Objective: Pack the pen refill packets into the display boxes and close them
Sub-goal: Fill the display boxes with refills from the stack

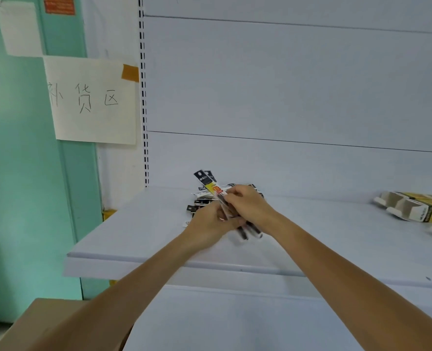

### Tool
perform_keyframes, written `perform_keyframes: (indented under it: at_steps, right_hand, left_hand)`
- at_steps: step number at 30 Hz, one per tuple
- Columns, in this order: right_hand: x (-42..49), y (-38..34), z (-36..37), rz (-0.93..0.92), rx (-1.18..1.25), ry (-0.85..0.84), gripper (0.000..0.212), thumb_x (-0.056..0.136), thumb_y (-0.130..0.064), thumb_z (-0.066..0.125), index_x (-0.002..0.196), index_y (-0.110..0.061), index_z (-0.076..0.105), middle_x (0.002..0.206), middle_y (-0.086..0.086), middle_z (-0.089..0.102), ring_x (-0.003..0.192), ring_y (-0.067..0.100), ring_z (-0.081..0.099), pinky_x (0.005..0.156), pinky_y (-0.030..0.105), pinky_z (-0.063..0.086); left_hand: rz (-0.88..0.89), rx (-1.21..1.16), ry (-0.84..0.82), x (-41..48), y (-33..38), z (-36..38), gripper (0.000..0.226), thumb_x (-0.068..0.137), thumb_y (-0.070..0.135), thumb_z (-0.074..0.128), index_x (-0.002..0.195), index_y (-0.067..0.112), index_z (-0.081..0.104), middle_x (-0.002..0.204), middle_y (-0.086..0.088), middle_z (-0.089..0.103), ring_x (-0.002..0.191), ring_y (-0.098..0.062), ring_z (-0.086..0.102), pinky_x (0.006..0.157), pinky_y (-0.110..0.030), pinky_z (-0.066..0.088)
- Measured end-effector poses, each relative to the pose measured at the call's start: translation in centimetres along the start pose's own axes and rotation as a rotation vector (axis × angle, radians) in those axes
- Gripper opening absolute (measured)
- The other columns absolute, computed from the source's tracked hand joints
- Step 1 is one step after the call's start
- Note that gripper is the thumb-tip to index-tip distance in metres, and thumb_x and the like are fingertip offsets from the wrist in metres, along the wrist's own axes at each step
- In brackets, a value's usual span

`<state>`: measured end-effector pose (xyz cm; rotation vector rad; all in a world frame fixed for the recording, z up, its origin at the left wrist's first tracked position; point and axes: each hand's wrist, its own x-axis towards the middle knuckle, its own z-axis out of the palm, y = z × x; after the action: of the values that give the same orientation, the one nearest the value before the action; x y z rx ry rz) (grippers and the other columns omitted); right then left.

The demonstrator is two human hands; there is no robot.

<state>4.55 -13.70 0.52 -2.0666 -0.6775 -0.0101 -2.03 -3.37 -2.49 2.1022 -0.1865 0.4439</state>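
Note:
A bundle of pen refill packets (pixel 211 184), black with a yellow and red label, sticks up slantwise between both hands above the white shelf (pixel 138 224). My left hand (pixel 207 224) grips the bundle from below and my right hand (pixel 245 202) grips it from above. More loose packets (pixel 199 202) lie in a heap on the shelf behind the hands. Yellow and white display boxes (pixel 412 206) lie open on their sides at the shelf's far right.
A white back panel rises behind the shelf, with a slotted upright (pixel 144 97) at its left. A handwritten paper sign (pixel 90 100) is taped to the green wall. A brown cardboard box (pixel 45 323) stands at the lower left.

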Motion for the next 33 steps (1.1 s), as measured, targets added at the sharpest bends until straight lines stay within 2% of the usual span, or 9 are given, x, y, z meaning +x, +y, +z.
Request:
perform_keyframes:
  at_steps: [3,6,10,13,15,20,26,29,33]
  right_hand:
    - [0.0,0.6,-0.8,-0.024,0.001,-0.095,0.017,0.090,-0.016,0.051,0.088,-0.008,0.066,0.080,0.000,0.061,0.074,0.012,0.054,0.069,0.024,0.042]
    - [-0.3,0.8,-0.4,-0.070,-0.088,-0.158,0.020,0.094,-0.019,0.049,0.090,-0.007,0.064,0.071,-0.003,0.054,0.065,0.009,0.047,0.062,0.024,0.036]
    - [-0.4,1.6,0.2,-0.150,-0.291,-0.161,0.016,0.091,-0.026,0.054,0.103,-0.020,0.062,0.087,-0.002,0.059,0.077,0.007,0.050,0.066,0.021,0.036]
    - [-0.7,2.8,0.4,-0.227,-0.310,-0.143,0.017,0.087,-0.024,0.058,0.104,-0.023,0.060,0.090,-0.005,0.057,0.078,0.005,0.049,0.069,0.015,0.036]
    - [-0.9,2.8,0.4,-0.244,-0.274,-0.137,0.030,0.086,-0.025,0.063,0.115,-0.020,0.057,0.094,-0.006,0.059,0.079,0.004,0.052,0.068,0.009,0.039]
    - [-1.0,1.7,-0.3,-0.294,-0.201,-0.070,0.023,0.081,-0.036,0.069,0.096,-0.022,0.060,0.092,-0.010,0.063,0.078,0.008,0.057,0.076,0.025,0.047]
    - [-1.0,1.9,-1.1,-0.327,-0.558,0.067,0.041,0.092,-0.055,0.033,0.093,-0.021,0.057,0.095,-0.010,0.055,0.089,0.011,0.053,0.073,0.030,0.040]
    - [-0.5,2.9,0.1,-0.239,-0.328,0.275,0.037,0.096,-0.038,0.039,0.079,-0.010,0.054,0.083,0.001,0.056,0.078,0.019,0.052,0.072,0.035,0.043]
    - [-0.2,3.3,0.9,-0.164,-0.193,0.407,0.020,0.088,-0.014,0.053,0.075,-0.001,0.062,0.080,0.008,0.060,0.076,0.019,0.055,0.063,0.022,0.039]
  left_hand:
    - [-0.033,0.076,-0.171,-0.3,-0.4,-1.1,0.013,0.090,0.035,0.056,0.083,0.024,0.058,0.082,0.004,0.063,0.071,-0.006,0.054,0.069,-0.020,0.040]
    - [-0.055,0.396,-0.048,-0.2,-0.4,-1.9,0.034,0.082,0.047,0.064,0.075,0.014,0.058,0.073,-0.003,0.059,0.063,-0.010,0.046,0.060,-0.022,0.035]
    - [0.021,0.937,0.154,-0.9,0.1,-1.5,0.045,0.078,0.064,0.056,0.072,0.020,0.045,0.084,0.003,0.059,0.088,-0.019,0.054,0.076,-0.031,0.041]
    - [0.341,0.892,0.073,-0.7,-0.4,-2.3,0.058,0.070,0.061,0.067,0.109,0.021,0.050,0.110,0.006,0.047,0.107,-0.012,0.040,0.093,-0.024,0.032]
    - [0.355,1.009,-0.046,0.2,-1.3,-3.2,0.074,0.072,0.057,0.066,0.130,0.020,0.038,0.127,0.003,0.042,0.122,-0.017,0.035,0.101,-0.027,0.026]
    - [0.161,1.109,-0.127,0.8,-2.6,-4.4,0.028,0.094,0.042,0.043,0.101,0.015,0.046,0.111,-0.004,0.058,0.104,-0.028,0.054,0.077,-0.035,0.040]
    - [-0.007,0.687,-0.125,0.2,-2.1,-5.9,0.031,0.092,0.045,0.049,0.070,0.029,0.035,0.067,0.008,0.045,0.066,-0.017,0.045,0.052,-0.024,0.029]
    - [-0.015,0.645,-0.125,-0.1,-2.0,-5.2,0.021,0.091,0.046,0.050,0.086,0.026,0.047,0.080,0.004,0.055,0.075,-0.019,0.052,0.059,-0.025,0.038]
    - [0.072,1.057,-0.081,-0.1,-2.5,-4.1,0.040,0.092,0.051,0.042,0.110,0.015,0.046,0.109,-0.004,0.060,0.097,-0.027,0.056,0.067,-0.032,0.036]
